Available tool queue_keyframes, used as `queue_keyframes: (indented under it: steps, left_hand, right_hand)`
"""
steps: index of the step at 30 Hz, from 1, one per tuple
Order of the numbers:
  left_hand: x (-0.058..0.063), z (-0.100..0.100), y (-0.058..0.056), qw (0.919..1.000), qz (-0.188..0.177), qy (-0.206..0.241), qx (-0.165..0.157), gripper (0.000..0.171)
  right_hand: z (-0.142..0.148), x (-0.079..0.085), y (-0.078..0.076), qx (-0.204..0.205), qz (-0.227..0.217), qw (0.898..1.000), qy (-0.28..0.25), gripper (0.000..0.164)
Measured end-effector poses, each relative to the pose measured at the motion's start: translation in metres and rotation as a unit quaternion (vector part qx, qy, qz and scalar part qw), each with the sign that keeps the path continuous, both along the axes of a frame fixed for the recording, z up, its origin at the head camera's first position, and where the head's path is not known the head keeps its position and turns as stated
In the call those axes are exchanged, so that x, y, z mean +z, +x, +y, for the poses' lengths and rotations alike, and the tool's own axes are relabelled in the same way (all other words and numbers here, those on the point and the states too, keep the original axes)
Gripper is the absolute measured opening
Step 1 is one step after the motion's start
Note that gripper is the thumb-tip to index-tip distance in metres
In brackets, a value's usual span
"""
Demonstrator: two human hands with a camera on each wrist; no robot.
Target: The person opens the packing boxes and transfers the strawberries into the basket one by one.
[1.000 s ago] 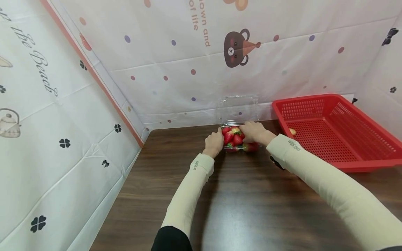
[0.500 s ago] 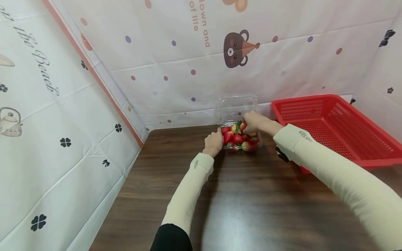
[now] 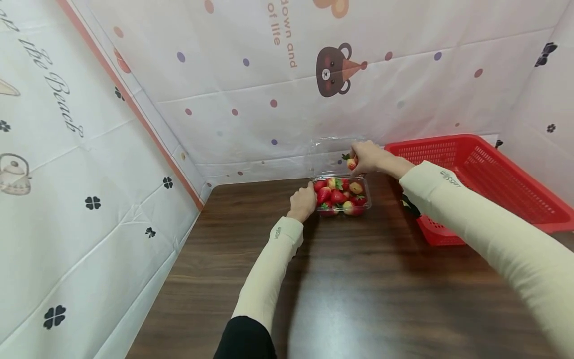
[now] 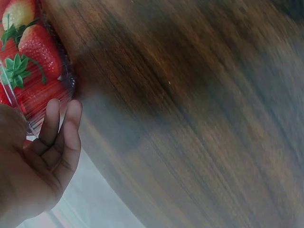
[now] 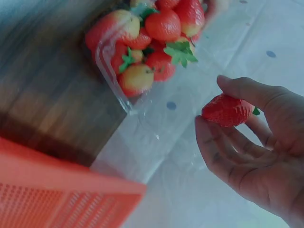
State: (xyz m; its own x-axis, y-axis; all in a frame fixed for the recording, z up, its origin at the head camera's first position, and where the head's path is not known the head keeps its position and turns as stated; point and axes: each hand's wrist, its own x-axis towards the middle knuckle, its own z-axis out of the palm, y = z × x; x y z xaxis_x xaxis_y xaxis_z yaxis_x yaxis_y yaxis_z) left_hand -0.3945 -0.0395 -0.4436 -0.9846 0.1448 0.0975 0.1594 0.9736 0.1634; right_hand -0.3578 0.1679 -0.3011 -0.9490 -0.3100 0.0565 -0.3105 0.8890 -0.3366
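A clear plastic punnet (image 3: 369, 202) full of red and pale strawberries (image 3: 338, 197) stands on the brown table, its clear lid (image 3: 329, 148) raised against the back wall sheet. My left hand (image 3: 303, 202) holds the punnet's left side; in the left wrist view its fingers (image 4: 69, 142) lie along the outer wall. Above the punnet's back right, my right hand (image 3: 369, 157) pinches one strawberry (image 5: 228, 110) between thumb and fingertips. The fruit's green leaves point left in the head view.
Right of the punnet stands a big red slotted basket (image 3: 430, 144), partly behind my right forearm. A printed white sheet (image 3: 251, 134) hangs behind the table, with another sheet (image 3: 112, 224) along its left edge.
My right hand has lifted the strawberry up out of the punnet and drawn slightly right. My left hand has stayed on the punnet's side.
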Motion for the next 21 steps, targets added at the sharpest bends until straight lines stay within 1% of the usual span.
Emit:
queue_keyframes:
  steps: [6, 9, 12, 14, 16, 19, 21]
  left_hand:
    - [0.001, -0.002, -0.001, 1.0, 0.002, 0.003, 0.002, 0.029]
    - [0.001, -0.004, -0.002, 1.0, 0.003, 0.005, 0.004, 0.03]
    - [0.002, -0.007, -0.004, 0.9999, -0.003, 0.01, 0.008, 0.03]
    - [0.004, -0.01, -0.004, 0.9997, -0.016, 0.013, 0.011, 0.03]
    - [0.006, -0.015, -0.005, 0.9989, -0.038, 0.024, 0.015, 0.031]
    - [0.009, -0.023, -0.003, 0.9954, -0.071, 0.058, 0.026, 0.034]
    - [0.01, -0.029, -0.002, 0.9922, -0.085, 0.085, 0.033, 0.037]
  right_hand:
    - [0.019, 0.011, -0.003, 0.003, 0.007, 1.0, 0.005, 0.051]
    - [0.028, 0.015, -0.005, -0.002, 0.013, 1.0, 0.017, 0.06]
    - [0.038, 0.017, -0.008, -0.01, 0.024, 0.999, 0.029, 0.052]
    - [0.044, 0.019, -0.01, -0.018, 0.028, 0.999, 0.032, 0.042]
    - [0.05, 0.02, -0.011, -0.027, 0.025, 0.999, 0.031, 0.036]
    - [0.058, 0.024, -0.013, -0.044, 0.008, 0.999, 0.023, 0.039]
    - [0.064, 0.027, -0.014, -0.057, -0.005, 0.998, 0.015, 0.043]
